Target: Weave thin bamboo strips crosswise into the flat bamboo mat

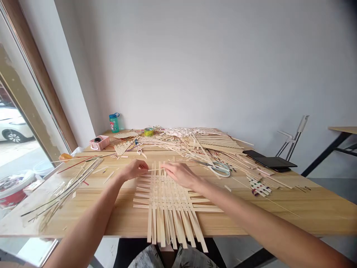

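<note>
A half-woven mat of pale flat strips (170, 193) lies on the table in front of me, its loose ends hanging past the front edge. At its far side, my left hand (135, 169) pinches the left part of a thin crosswise strip (154, 169). My right hand (178, 173) has its fingers closed on the same strip further right, and its palm covers part of the weave. The strip lies across the upright strips near their far ends. Some of the mat's right side is hidden under my right hand and forearm.
Scissors (220, 169) with pale handles lie right of the mat. Behind is a heap of loose strips (195, 137). A pink basket (99, 142), a roll of tape (148, 131) and a blue-green bottle (113, 123) stand at the back left. A black tablet-like slab (270, 160) lies at right.
</note>
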A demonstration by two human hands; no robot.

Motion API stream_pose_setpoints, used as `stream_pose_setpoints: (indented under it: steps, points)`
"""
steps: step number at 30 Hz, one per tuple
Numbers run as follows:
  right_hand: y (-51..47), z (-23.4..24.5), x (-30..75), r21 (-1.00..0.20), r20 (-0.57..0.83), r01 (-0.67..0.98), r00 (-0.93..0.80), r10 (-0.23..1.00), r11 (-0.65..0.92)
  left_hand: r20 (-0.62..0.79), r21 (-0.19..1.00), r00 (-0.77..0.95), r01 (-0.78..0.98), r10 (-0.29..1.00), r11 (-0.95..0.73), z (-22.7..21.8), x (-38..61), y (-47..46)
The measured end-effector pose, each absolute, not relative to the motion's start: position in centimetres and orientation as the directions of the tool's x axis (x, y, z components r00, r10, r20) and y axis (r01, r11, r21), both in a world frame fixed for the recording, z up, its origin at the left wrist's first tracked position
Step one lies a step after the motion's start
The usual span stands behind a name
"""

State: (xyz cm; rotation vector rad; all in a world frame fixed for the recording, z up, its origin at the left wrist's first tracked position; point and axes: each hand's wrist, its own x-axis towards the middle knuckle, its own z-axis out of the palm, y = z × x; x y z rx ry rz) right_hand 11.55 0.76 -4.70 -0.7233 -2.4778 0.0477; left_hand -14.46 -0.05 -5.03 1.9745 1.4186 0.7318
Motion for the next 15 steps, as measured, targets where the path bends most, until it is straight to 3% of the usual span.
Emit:
stream_pose_setpoints:
  steps: [6, 15]
  points:
    - [0.9, -6.6, 11.3, -0.1, 0.447, 0.562, -0.712, 0.542, 0.821, 0.238, 0.648, 0.313, 0.654, 0.919, -0.39, -4.2, -12.2, -1.0]
    - [0.6, -6.7, 10.8, -0.064, 0.454, 0.594, -0.698, 0.553, 0.802, 0.235, 0.65, 0.4, 0.613, 0.886, -0.449, -5.9, -10.5, -0.8]
